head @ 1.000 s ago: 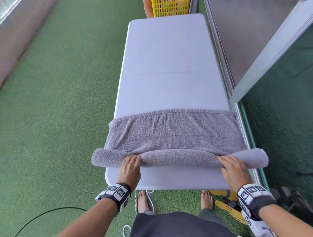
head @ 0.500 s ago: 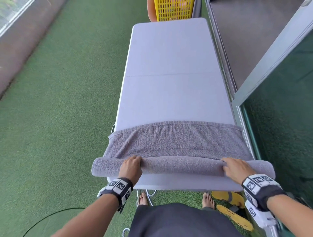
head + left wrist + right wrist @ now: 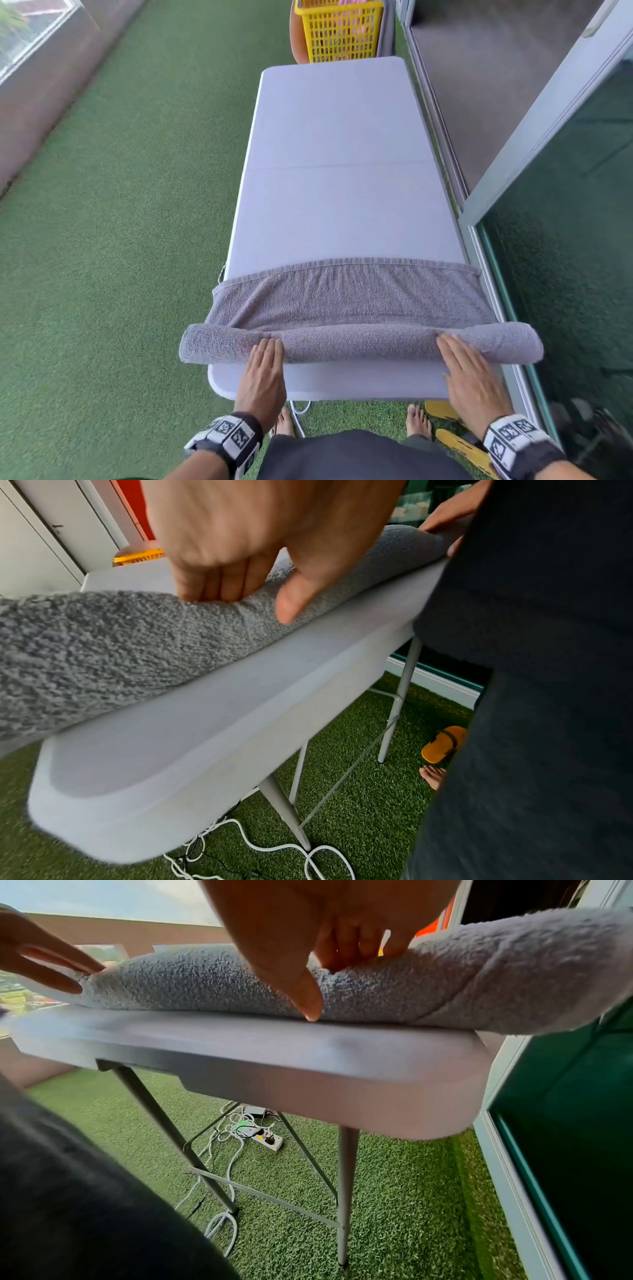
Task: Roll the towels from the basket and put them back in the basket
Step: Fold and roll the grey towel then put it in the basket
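A grey towel lies across the near end of the white folding table (image 3: 335, 171). Its near part is a thick roll (image 3: 359, 344) whose ends overhang both table sides. A short flat strip (image 3: 349, 294) stays spread beyond it. My left hand (image 3: 267, 356) rests on the roll's left part with straight fingers, and my right hand (image 3: 459, 356) does the same on the right part. In the wrist views the left hand (image 3: 246, 561) and right hand (image 3: 308, 934) lie over the roll (image 3: 120, 642) (image 3: 445, 982), thumbs on its near side. The yellow basket (image 3: 339, 34) stands past the table's far end, something pink inside.
A glass sliding door and its frame (image 3: 565, 240) run close along the table's right side. Green turf (image 3: 120, 240) covers the floor. Yellow sandals (image 3: 455, 442) lie by my bare feet. Cables and a power strip (image 3: 267, 1139) sit under the table.
The roll has grown thicker and the flat strip shorter. My fingers, curled over the roll before, now lie straight on it. The view has tipped up and shows more of the basket.
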Demonstrator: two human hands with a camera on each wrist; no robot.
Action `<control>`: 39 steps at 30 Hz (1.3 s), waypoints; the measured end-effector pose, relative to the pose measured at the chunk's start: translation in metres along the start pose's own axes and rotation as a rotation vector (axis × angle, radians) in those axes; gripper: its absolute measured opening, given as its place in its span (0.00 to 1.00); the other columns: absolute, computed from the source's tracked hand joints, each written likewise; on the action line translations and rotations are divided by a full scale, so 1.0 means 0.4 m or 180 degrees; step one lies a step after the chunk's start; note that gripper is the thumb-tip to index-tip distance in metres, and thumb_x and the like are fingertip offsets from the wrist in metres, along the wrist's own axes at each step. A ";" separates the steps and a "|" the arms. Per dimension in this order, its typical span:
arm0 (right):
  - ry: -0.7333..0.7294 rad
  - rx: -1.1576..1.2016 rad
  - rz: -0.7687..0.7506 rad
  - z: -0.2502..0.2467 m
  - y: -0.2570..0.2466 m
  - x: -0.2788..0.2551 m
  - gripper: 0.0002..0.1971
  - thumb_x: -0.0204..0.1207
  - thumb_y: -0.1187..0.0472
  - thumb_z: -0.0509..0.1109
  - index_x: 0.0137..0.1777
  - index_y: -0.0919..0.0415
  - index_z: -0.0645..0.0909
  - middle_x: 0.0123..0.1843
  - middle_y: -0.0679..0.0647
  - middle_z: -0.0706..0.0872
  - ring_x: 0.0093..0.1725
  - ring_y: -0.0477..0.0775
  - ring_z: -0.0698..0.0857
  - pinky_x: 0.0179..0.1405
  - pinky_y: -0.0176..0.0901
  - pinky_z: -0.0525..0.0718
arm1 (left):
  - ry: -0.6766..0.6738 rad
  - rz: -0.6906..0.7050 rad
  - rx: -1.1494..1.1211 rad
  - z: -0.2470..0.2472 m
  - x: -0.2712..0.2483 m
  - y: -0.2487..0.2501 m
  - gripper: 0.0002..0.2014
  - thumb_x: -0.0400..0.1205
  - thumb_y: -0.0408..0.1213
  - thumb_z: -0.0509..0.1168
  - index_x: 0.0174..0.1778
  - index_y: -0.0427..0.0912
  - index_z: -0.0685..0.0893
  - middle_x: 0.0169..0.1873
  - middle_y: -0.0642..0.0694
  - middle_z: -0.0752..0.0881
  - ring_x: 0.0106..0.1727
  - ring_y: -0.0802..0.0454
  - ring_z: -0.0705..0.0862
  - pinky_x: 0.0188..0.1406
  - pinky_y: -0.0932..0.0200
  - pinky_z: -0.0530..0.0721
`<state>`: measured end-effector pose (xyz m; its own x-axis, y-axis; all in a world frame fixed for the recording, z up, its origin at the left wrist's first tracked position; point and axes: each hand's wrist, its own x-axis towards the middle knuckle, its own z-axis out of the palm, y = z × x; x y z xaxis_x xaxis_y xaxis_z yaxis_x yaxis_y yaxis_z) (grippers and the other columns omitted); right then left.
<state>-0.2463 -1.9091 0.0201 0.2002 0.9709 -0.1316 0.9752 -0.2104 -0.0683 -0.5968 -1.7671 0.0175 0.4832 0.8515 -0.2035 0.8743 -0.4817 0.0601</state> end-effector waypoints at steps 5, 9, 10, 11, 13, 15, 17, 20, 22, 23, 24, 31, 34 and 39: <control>-0.0063 0.0163 0.0225 0.008 -0.007 0.074 0.33 0.55 0.80 0.77 0.65 0.67 0.82 0.63 0.60 0.85 0.65 0.62 0.83 0.77 0.52 0.63 | -0.0116 0.0051 -0.0027 -0.039 0.063 0.014 0.31 0.60 0.16 0.67 0.62 0.28 0.82 0.57 0.34 0.86 0.60 0.38 0.85 0.71 0.45 0.75; -0.0099 0.0204 0.0227 -0.009 -0.011 0.098 0.31 0.53 0.81 0.76 0.60 0.65 0.85 0.58 0.59 0.88 0.60 0.60 0.86 0.69 0.57 0.75 | -0.0145 0.0144 -0.0140 -0.071 0.092 0.008 0.22 0.73 0.18 0.57 0.62 0.35 0.78 0.56 0.41 0.84 0.61 0.44 0.81 0.77 0.50 0.68; -0.0132 0.0170 0.0182 -0.012 -0.008 0.086 0.31 0.53 0.80 0.76 0.60 0.65 0.85 0.58 0.59 0.88 0.59 0.60 0.86 0.68 0.57 0.76 | -0.0199 0.0145 -0.0120 -0.069 0.086 0.006 0.22 0.70 0.18 0.58 0.60 0.34 0.80 0.54 0.40 0.85 0.58 0.44 0.83 0.75 0.48 0.72; -0.0150 0.0132 0.0121 -0.012 -0.004 0.071 0.31 0.53 0.80 0.76 0.60 0.65 0.85 0.58 0.59 0.88 0.59 0.60 0.87 0.67 0.56 0.76 | -0.0227 0.0168 -0.0119 -0.064 0.076 0.004 0.22 0.67 0.17 0.58 0.56 0.34 0.81 0.49 0.40 0.86 0.54 0.43 0.84 0.71 0.47 0.76; -0.0210 0.0130 0.0042 -0.005 0.001 0.027 0.31 0.54 0.78 0.77 0.62 0.66 0.84 0.59 0.59 0.88 0.60 0.59 0.86 0.68 0.56 0.76 | -0.0186 0.0233 -0.0059 -0.044 0.039 0.002 0.23 0.60 0.17 0.55 0.49 0.35 0.83 0.41 0.42 0.87 0.45 0.45 0.86 0.60 0.46 0.84; -0.0363 0.0185 0.0018 0.009 0.004 -0.017 0.32 0.54 0.76 0.78 0.63 0.66 0.84 0.61 0.59 0.87 0.61 0.59 0.86 0.69 0.55 0.75 | -0.0086 0.0317 -0.0072 -0.037 -0.005 0.002 0.24 0.58 0.18 0.53 0.46 0.36 0.83 0.38 0.44 0.86 0.42 0.47 0.86 0.57 0.46 0.86; -0.0517 0.0199 0.0022 0.012 0.005 -0.042 0.32 0.58 0.74 0.77 0.66 0.64 0.82 0.63 0.58 0.86 0.64 0.58 0.84 0.72 0.53 0.72 | -0.0075 0.0333 -0.0123 -0.030 -0.035 0.005 0.24 0.58 0.18 0.54 0.45 0.38 0.83 0.37 0.45 0.86 0.40 0.48 0.85 0.55 0.48 0.87; -0.0650 0.0130 0.0043 -0.023 -0.001 -0.008 0.26 0.75 0.68 0.65 0.75 0.59 0.73 0.72 0.51 0.79 0.72 0.52 0.75 0.78 0.47 0.65 | -0.0272 0.0242 -0.0332 -0.047 -0.026 0.004 0.17 0.67 0.19 0.56 0.45 0.40 0.80 0.39 0.46 0.83 0.40 0.49 0.80 0.49 0.53 0.85; -0.1027 0.0182 0.0110 -0.058 0.009 0.057 0.24 0.81 0.62 0.58 0.78 0.52 0.69 0.75 0.46 0.75 0.74 0.48 0.71 0.79 0.48 0.64 | -0.0475 0.0248 -0.0574 -0.064 0.021 -0.013 0.12 0.80 0.25 0.52 0.47 0.42 0.78 0.45 0.46 0.82 0.45 0.50 0.78 0.50 0.61 0.77; -0.1284 0.0302 0.0149 -0.075 0.019 0.093 0.22 0.82 0.60 0.57 0.76 0.49 0.71 0.74 0.45 0.75 0.73 0.49 0.73 0.77 0.51 0.66 | -0.0589 0.0269 -0.0676 -0.073 0.050 -0.025 0.11 0.84 0.29 0.51 0.44 0.44 0.77 0.46 0.46 0.82 0.45 0.51 0.78 0.48 0.63 0.75; -0.1488 0.0458 0.0179 -0.092 0.031 0.124 0.20 0.83 0.59 0.58 0.73 0.47 0.73 0.73 0.46 0.77 0.71 0.50 0.75 0.75 0.54 0.68 | -0.0642 0.0263 -0.0795 -0.082 0.078 -0.036 0.12 0.86 0.31 0.51 0.40 0.47 0.75 0.46 0.45 0.83 0.44 0.52 0.77 0.46 0.63 0.75; -0.0459 0.0493 0.0056 -0.057 0.026 0.116 0.36 0.81 0.37 0.58 0.84 0.48 0.50 0.83 0.42 0.52 0.84 0.47 0.52 0.82 0.55 0.39 | 0.0192 0.0258 -0.0461 -0.034 0.100 -0.052 0.31 0.85 0.47 0.60 0.81 0.36 0.60 0.79 0.41 0.60 0.82 0.40 0.57 0.80 0.41 0.53; -0.0591 0.0326 -0.0036 -0.016 0.021 0.094 0.41 0.69 0.50 0.77 0.81 0.50 0.63 0.80 0.48 0.70 0.80 0.51 0.65 0.81 0.46 0.34 | 0.0031 0.0451 -0.0223 -0.011 0.099 -0.059 0.34 0.69 0.41 0.77 0.71 0.35 0.77 0.69 0.39 0.80 0.72 0.40 0.77 0.77 0.42 0.67; -0.0649 0.0093 0.0053 -0.091 0.025 0.244 0.25 0.72 0.45 0.65 0.70 0.44 0.77 0.69 0.44 0.81 0.70 0.49 0.76 0.79 0.55 0.54 | 0.0172 0.0596 -0.0083 -0.081 0.206 -0.073 0.14 0.77 0.43 0.63 0.54 0.41 0.83 0.53 0.43 0.88 0.55 0.45 0.82 0.68 0.44 0.74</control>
<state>-0.2135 -1.8122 0.0425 0.1903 0.9245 -0.3304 0.9682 -0.2324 -0.0926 -0.5812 -1.6763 0.0307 0.6387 0.7578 -0.1336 0.7695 -0.6278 0.1173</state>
